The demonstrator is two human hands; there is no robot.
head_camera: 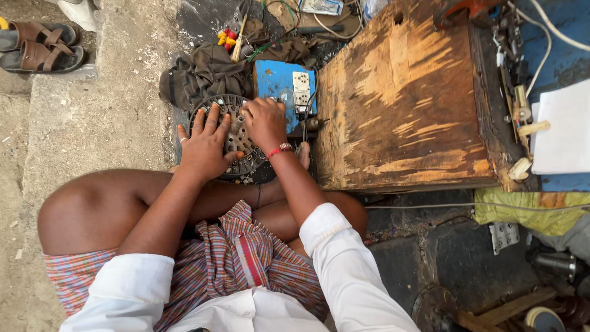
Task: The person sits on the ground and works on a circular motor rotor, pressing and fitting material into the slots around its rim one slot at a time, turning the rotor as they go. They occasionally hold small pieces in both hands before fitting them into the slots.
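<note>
Seated cross-legged on the ground; the work piece is a round, slotted metal motor core (pixel 236 140), lying flat just ahead of the shins, its axis pointing up toward the camera. The left hand (pixel 204 146) lies palm down on the disc's left half, fingers spread and open, pressing rather than gripping. The right hand (pixel 264 122) sits at the disc's upper right rim, fingers curled down onto it; whether they pinch something small there cannot be told, the fingertips being hidden. Both hands touch the disc, the left covering more of it. A red thread and bead band (pixel 279 149) ring the right wrist. Just beyond the right hand, touching or nearly so, stands a blue switchboard (pixel 278 83) with a white socket. A dark cloth (pixel 206 74) is bunched at the far left of the disc. The edge of a worn wooden bench (pixel 399 104) runs close along the right, so room is tight there; the concrete floor (pixel 117 110) to the left offers open room. Brown sandals (pixel 40 48) lie well apart, far left.
</note>
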